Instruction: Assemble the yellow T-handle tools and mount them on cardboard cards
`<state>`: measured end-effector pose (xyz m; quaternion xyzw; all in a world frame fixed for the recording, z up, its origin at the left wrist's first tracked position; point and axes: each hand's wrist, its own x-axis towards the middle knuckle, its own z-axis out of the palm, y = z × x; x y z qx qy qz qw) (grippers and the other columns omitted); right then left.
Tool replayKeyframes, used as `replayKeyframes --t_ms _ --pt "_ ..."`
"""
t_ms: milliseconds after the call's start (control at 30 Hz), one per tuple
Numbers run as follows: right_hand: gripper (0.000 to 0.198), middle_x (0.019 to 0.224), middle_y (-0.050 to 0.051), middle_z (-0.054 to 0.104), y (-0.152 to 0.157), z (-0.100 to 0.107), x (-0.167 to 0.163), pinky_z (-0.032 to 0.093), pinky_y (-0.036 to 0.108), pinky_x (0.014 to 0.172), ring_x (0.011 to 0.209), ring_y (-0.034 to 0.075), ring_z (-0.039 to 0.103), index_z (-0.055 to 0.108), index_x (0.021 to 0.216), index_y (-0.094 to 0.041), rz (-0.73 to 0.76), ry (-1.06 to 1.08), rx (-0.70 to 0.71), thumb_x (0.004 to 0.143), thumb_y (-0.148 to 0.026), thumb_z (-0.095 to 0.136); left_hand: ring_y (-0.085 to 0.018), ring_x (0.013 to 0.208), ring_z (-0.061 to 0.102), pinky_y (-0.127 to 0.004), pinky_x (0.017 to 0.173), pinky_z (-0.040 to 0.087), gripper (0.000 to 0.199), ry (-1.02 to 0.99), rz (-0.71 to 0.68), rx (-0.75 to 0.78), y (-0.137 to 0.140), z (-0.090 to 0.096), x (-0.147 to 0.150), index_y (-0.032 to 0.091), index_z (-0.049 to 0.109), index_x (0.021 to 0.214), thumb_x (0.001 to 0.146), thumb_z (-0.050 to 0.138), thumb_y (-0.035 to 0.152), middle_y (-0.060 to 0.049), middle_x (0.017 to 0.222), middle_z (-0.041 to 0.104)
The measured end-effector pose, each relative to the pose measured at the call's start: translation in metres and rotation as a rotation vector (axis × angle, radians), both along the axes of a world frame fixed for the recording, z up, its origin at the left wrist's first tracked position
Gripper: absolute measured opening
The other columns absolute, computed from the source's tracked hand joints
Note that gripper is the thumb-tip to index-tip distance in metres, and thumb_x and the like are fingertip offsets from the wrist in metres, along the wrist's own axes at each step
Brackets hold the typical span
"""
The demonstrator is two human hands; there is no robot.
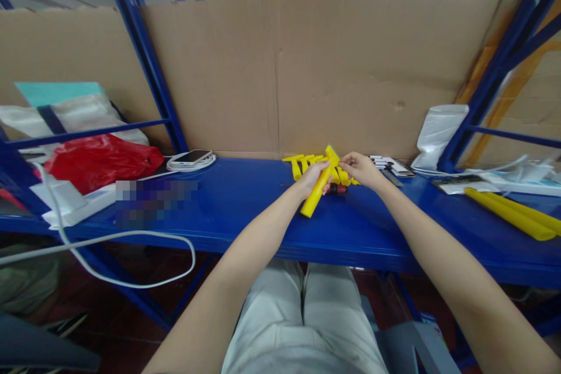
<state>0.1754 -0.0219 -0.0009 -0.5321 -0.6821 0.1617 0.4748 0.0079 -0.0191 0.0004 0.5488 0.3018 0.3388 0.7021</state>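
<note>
My left hand (pixel 314 178) is wrapped round the handle of a yellow scraper-like tool (pixel 312 203), which slants with its wide head up and away from me. Close to the right side of that head, my right hand (pixel 360 168) has its fingers pinched together; what they hold, if anything, is too small to make out. Behind the tool lie several similar yellow pieces (pixel 298 168) in a row, partly covered by my hands. A screwdriver with a red and black handle (pixel 336 189) lies on the blue table just below them.
Right of my hands are small black-and-white packets (pixel 390 165), a white pouch (pixel 438 134) and long yellow tubes (pixel 511 213). To the left are a phone (pixel 195 156) on a coiled cable, a red plastic bag (pixel 103 159) and a white power strip (pixel 94 201). Cardboard (pixel 342 70) stands behind.
</note>
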Motion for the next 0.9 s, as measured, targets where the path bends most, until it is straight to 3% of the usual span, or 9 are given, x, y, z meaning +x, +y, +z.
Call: replayKeyframes --t_ms 267,700,800,900 --pt "0.010 0.054 -0.003 0.054 -0.006 0.005 -0.003 0.039 0.018 0.040 0.045 0.009 0.051 0.051 0.070 -0.020 0.017 -0.019 -0.035 0.075 -0.020 0.060 -0.008 0.028 0.039 -0.018 0.031 0.028 0.027 -0.004 -0.017 0.035 0.006 -0.006 0.002 0.019 0.048 0.079 0.095 0.032 0.033 0.004 0.046 0.045" --pt "0.008 0.052 -0.003 0.053 -0.007 0.007 -0.001 0.041 0.020 0.046 0.045 0.010 0.050 0.050 0.070 -0.020 -0.016 -0.058 -0.028 0.075 -0.018 0.056 -0.009 0.028 0.039 -0.019 0.032 0.028 0.024 0.007 0.061 0.042 0.006 -0.007 0.003 0.019 0.049 0.086 0.095 0.032 0.033 0.005 0.047 0.045" --pt "0.008 0.058 0.000 0.057 -0.005 0.010 0.012 0.044 0.024 0.054 0.053 0.013 0.055 0.051 0.069 -0.020 -0.138 -0.137 0.028 0.075 -0.017 0.055 -0.009 0.028 0.038 -0.020 0.033 0.028 0.023 0.023 0.100 0.040 0.004 -0.004 0.001 0.020 0.048 0.089 0.095 0.029 0.032 0.006 0.047 0.044" --pt "0.008 0.070 0.007 0.064 0.000 0.012 0.038 0.047 0.029 0.068 0.070 0.019 0.062 0.055 0.067 -0.020 -0.391 -0.329 0.079 0.074 -0.016 0.055 -0.009 0.028 0.038 -0.020 0.033 0.028 0.025 0.049 0.111 0.044 0.000 -0.001 0.000 0.020 0.046 0.085 0.096 0.027 0.031 0.005 0.045 0.043"
